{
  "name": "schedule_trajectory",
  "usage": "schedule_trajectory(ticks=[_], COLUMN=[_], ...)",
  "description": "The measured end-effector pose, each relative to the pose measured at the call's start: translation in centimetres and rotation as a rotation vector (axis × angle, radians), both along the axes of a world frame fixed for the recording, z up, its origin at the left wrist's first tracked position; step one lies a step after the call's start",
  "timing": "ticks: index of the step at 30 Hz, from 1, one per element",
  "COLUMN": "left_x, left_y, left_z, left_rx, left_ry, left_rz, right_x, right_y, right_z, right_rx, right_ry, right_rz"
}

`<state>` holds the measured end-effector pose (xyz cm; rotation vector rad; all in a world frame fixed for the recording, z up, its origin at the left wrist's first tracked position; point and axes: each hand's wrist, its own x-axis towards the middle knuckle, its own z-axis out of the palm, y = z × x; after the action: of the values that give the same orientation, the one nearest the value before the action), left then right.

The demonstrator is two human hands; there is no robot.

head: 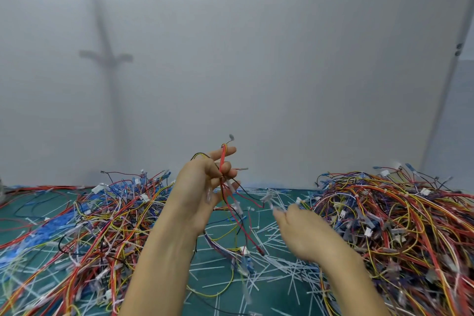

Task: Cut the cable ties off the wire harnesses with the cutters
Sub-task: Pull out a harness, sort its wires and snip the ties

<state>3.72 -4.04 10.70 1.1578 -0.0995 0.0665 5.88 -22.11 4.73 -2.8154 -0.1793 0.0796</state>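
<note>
My left hand (205, 187) is raised above the green mat (272, 287) and grips a wire harness (239, 223) of red, yellow and black wires that hangs down to a white connector near the mat. My right hand (305, 233) is lower and to the right, blurred, with its back toward me; its fingertips sit near a pale cable tie piece (268, 199). I cannot tell whether it holds anything. No cutters are visible.
A big pile of tangled harnesses (84, 236) covers the mat on the left, another pile (400, 228) on the right. Several cut white cable tie strips (279, 259) litter the mat between them. A pale wall stands right behind the table.
</note>
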Motion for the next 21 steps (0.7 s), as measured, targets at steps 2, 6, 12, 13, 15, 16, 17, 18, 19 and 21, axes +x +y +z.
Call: schedule_trajectory(ticks=[2,6,12,13,15,16,17,18,19,21], left_x=[0.0,0.2,0.1,0.2,0.2,0.2,0.2,0.1,0.0,-0.4], left_y=[0.0,-0.1,0.1,0.1,0.1,0.1,0.0,0.0,-0.1,-0.3], left_z=[0.1,0.0,0.0,0.0,0.1,0.2,0.2,0.3,0.4,0.5], left_rx=[0.033,0.122,0.247,0.263,0.295,0.308,0.320,0.337,0.359,0.406], left_ry=[-0.030,-0.076,-0.143,-0.159,-0.190,-0.208,-0.229,-0.253,-0.276,-0.324], left_rz=[0.018,0.077,0.154,0.166,0.190,0.195,0.188,0.171,0.151,0.112], right_x=[0.5,0.5,1.0,1.0,1.1,1.0,1.0,1.0,1.2,1.8], right_y=[0.6,2.3,2.9,2.9,2.7,2.5,2.4,2.2,2.0,1.3], right_z=[-2.2,-5.1,-6.7,-6.8,-6.8,-6.6,-6.2,-5.7,-5.1,-3.7], right_rx=[-0.152,-0.258,-0.334,-0.334,-0.336,-0.335,-0.325,-0.292,-0.211,0.169], right_ry=[0.098,0.211,0.126,0.116,0.098,0.087,0.058,0.001,-0.081,-0.194], right_rz=[-0.068,-0.050,-0.034,-0.038,-0.049,-0.059,-0.072,-0.084,-0.103,-0.156])
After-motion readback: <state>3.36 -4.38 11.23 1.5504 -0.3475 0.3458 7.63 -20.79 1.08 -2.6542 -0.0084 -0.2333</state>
